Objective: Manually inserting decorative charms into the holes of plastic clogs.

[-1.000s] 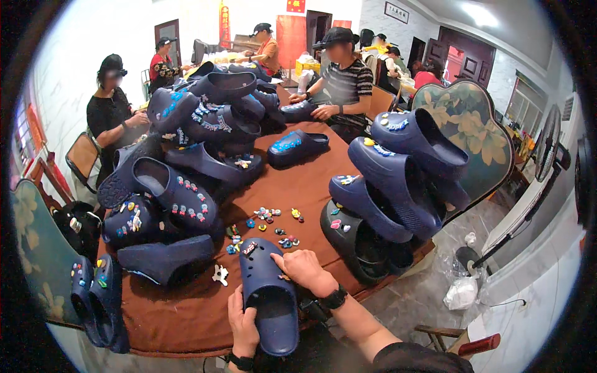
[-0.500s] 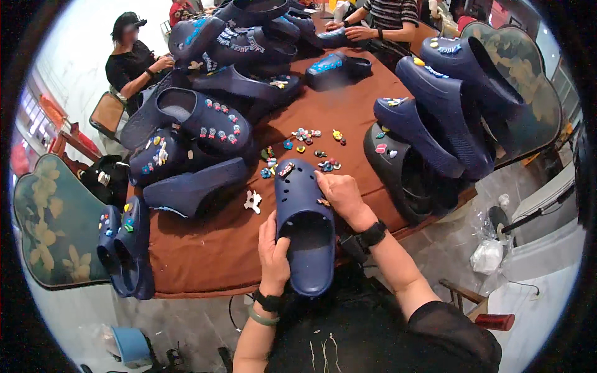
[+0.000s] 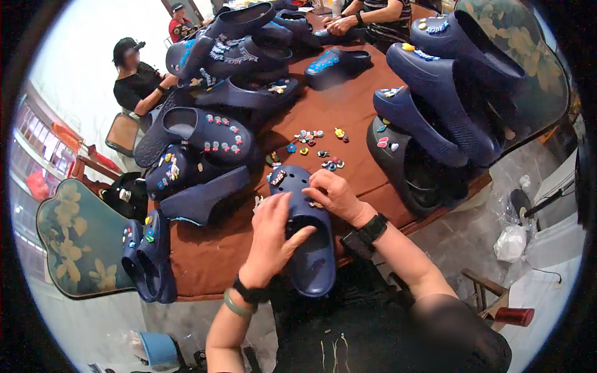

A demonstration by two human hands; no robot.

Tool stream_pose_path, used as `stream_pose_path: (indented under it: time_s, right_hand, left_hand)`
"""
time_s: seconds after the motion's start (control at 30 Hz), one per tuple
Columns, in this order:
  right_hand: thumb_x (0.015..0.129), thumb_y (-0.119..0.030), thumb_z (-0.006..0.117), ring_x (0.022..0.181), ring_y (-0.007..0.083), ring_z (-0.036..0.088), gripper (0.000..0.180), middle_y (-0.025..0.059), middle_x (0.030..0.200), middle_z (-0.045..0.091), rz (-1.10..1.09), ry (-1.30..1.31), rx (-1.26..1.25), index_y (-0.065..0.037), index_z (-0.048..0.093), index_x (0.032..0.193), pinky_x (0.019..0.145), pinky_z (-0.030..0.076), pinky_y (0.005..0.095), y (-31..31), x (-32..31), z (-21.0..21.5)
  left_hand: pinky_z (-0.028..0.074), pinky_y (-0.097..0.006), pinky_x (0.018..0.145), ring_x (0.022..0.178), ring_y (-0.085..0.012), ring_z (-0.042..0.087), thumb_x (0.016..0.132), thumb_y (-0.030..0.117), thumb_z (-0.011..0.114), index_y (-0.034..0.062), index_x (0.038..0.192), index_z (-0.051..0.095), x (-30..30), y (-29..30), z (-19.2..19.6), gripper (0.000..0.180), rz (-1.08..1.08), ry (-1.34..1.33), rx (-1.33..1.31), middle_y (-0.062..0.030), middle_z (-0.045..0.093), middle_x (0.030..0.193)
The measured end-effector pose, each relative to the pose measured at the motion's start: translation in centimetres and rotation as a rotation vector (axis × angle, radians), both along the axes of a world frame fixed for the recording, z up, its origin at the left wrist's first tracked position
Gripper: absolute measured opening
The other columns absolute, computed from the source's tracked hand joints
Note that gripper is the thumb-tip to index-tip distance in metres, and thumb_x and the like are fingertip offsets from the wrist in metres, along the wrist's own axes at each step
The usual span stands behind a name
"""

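A dark blue clog [image 3: 314, 267] with holes in its toe lies in front of me, its heel toward me. One small dark charm [image 3: 278, 178] is fixed near the toe tip. My left hand [image 3: 267, 233] hovers over the clog's left side, fingers stretched and thumb apart. My right hand [image 3: 337, 198] is at the right edge of the upper, fingers pinched on a small brownish charm [image 3: 315, 204], partly hidden by them. Past the toe lie several loose colourful charms [image 3: 309, 135]. A white charm [image 3: 258, 202] shows partly behind my left hand.
Decorated blue clogs [image 3: 217, 130] are piled at the left, and more clogs [image 3: 429, 105] stack at the right. A pair [image 3: 149, 255] stands at the near left corner of the brown tablecloth [image 3: 205, 261]. Other people [image 3: 134, 81] sit around the far table. A blue bucket [image 3: 158, 348] is on the floor.
My left hand has let go of the clog's left side and risen over it with fingers spread. My right hand's fingers have curled in at the charm. The view has shifted slightly.
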State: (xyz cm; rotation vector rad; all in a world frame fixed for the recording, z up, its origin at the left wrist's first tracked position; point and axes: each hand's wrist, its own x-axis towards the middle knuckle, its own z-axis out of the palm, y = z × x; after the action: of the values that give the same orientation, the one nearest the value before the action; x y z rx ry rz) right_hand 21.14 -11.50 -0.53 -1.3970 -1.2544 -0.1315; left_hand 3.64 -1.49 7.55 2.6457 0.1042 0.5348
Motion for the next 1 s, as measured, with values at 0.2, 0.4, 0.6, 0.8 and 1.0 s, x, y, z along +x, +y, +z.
stream_pose_path:
  time_s: [0.2, 0.4, 0.6, 0.8, 1.0]
  right_hand:
    - [0.089, -0.016, 0.061, 0.068, 0.0300, 0.056, 0.018, 0.0142, 0.072, 0.051, -0.007, -0.090, -0.051, -0.001, 0.058, 0.079, 0.059, 0.045, 0.0376, 1.3, 0.1, 0.5]
    - [0.091, -0.015, 0.059, 0.062, 0.0298, 0.054, 0.019, 0.0131, 0.066, 0.051, -0.008, -0.152, -0.031, -0.002, 0.059, 0.076, 0.054, 0.043, 0.0378, 1.9, 0.5, -0.2]
    - [0.093, -0.014, 0.055, 0.059, 0.0295, 0.054, 0.020, 0.0141, 0.066, 0.051, 0.024, -0.038, -0.023, -0.001, 0.060, 0.078, 0.052, 0.043, 0.0376, 2.2, 0.9, -0.6]
    - [0.092, -0.012, 0.055, 0.059, 0.0317, 0.055, 0.022, 0.0150, 0.066, 0.051, -0.050, -0.060, -0.027, -0.001, 0.056, 0.073, 0.053, 0.044, 0.0386, 2.7, 0.7, 0.2]
    - [0.090, -0.011, 0.057, 0.058, 0.0335, 0.054, 0.023, 0.0162, 0.065, 0.051, -0.230, -0.119, -0.020, -0.002, 0.053, 0.069, 0.052, 0.042, 0.0416, 2.2, 0.6, -1.4]
  left_hand:
    - [0.038, -0.042, 0.095, 0.112, -0.0312, 0.051, 0.068, -0.005, 0.061, 0.0059, 0.112, 0.058, 3.1, 2.7, -2.8, 0.046, -0.173, -0.081, 0.128, -0.0112, 0.056, 0.116]
    - [0.044, -0.040, 0.090, 0.106, -0.0307, 0.056, 0.068, -0.011, 0.057, 0.0041, 0.101, 0.064, 2.5, 1.6, -4.1, 0.037, -0.027, -0.275, -0.048, -0.0104, 0.061, 0.106]
    - [0.041, -0.037, 0.096, 0.109, -0.0299, 0.055, 0.072, -0.012, 0.053, 0.0027, 0.103, 0.066, 2.5, 1.5, -3.9, 0.036, -0.003, -0.254, -0.161, -0.0107, 0.061, 0.110]
    - [0.042, -0.036, 0.096, 0.109, -0.0296, 0.055, 0.071, -0.014, 0.049, 0.0028, 0.104, 0.066, 2.8, 2.3, -3.8, 0.040, 0.007, -0.262, -0.118, -0.0110, 0.061, 0.110]
    - [0.040, -0.038, 0.099, 0.110, -0.0297, 0.054, 0.068, -0.015, 0.046, 0.0041, 0.104, 0.066, 3.0, 2.0, -4.4, 0.045, -0.041, -0.274, -0.213, -0.0117, 0.061, 0.109]
